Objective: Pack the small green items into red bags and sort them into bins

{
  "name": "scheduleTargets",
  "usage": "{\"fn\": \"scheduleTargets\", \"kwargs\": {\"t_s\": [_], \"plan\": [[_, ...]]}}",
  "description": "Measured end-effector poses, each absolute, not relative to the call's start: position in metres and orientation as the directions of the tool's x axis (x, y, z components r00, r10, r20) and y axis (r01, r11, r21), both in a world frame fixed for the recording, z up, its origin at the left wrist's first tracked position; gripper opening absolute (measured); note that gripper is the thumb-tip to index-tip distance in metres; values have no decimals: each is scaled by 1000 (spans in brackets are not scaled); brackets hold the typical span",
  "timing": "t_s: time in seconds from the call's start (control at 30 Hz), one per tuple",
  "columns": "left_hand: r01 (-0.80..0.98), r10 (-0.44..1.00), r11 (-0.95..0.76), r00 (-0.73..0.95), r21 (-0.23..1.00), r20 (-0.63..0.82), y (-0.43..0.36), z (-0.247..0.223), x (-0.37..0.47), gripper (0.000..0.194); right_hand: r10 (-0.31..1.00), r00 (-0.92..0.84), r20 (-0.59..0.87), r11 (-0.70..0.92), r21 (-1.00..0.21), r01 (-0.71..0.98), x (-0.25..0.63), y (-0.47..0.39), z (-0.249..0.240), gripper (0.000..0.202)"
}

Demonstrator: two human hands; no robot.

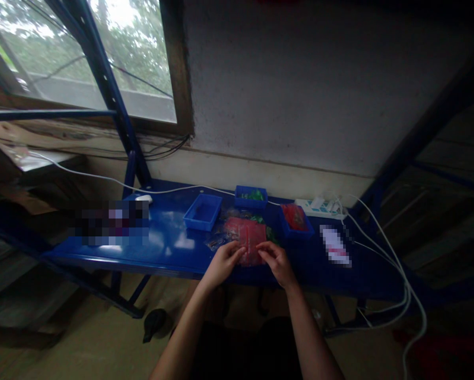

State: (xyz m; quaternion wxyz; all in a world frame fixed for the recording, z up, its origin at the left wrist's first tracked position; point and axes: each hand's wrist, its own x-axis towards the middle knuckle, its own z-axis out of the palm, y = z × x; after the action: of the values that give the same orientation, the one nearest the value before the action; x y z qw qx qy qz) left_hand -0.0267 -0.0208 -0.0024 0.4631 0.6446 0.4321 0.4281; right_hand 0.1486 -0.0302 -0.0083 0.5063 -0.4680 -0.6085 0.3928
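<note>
Both hands are over the front part of the blue table, at a flat red plastic bag (252, 237). My left hand (227, 258) pinches its lower left side between thumb and fingers. At the lower right edge, the thumb and fingertips of my right hand (277, 259) close on the same bag. Under and behind it lies a loose pile of small clear bags (217, 241) and green ones (270, 232); what they contain is too dim to make out.
Behind the pile are a blue bin (203, 212), a bin with green bags (250, 196) and a bin with red bags (296, 219). A power strip (320, 207) with white cables lies at the back right of the blue table (161, 232). Blurred-out items lie left and right.
</note>
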Motion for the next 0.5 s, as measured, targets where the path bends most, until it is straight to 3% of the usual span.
{"fn": "scheduleTargets", "kwargs": {"t_s": [0.5], "plan": [[150, 951, -210, 259, 966, 167, -21, -4, -28, 36, 967, -34, 251, 254, -959, 122, 150, -29, -13, 20]]}}
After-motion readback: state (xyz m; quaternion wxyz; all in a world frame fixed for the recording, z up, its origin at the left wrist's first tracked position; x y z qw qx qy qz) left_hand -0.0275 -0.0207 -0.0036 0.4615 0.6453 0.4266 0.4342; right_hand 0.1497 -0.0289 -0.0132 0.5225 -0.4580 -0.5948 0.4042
